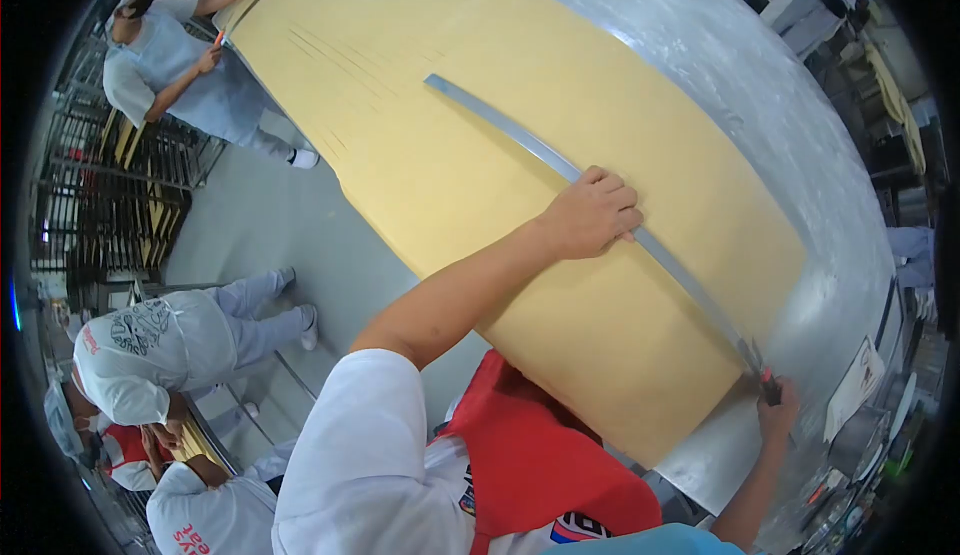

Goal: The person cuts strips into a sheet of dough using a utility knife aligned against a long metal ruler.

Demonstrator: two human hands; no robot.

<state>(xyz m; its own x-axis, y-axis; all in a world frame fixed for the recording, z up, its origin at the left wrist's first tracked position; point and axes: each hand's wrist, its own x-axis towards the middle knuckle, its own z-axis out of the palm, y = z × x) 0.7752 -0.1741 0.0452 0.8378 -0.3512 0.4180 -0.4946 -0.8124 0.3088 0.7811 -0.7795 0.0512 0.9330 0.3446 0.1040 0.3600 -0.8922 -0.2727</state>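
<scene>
A wide sheet of smooth yellow dough (450, 185) lies over the metal table. Diagonally across it runs a long metal ruler (690, 280). My left hand (595, 215) grips the ruler near its middle, fingers curled over its edge and pressing on the dough. At the ruler's near right end, my right hand (778, 410) is closed round the red and black handle of a cutter (768, 383). The cutter's tip is by the dough's right edge; its blade is too small to make out fully. Several thin cut lines mark the dough's far part.
The shiny metal table (800, 125) shows along the dough's far and right sides. A co-worker (170, 70) stands at the table's far left end, holding a red-handled tool. Other people (160, 350) work at the lower left, near dark tray racks (120, 195). A paper (855, 387) lies at right.
</scene>
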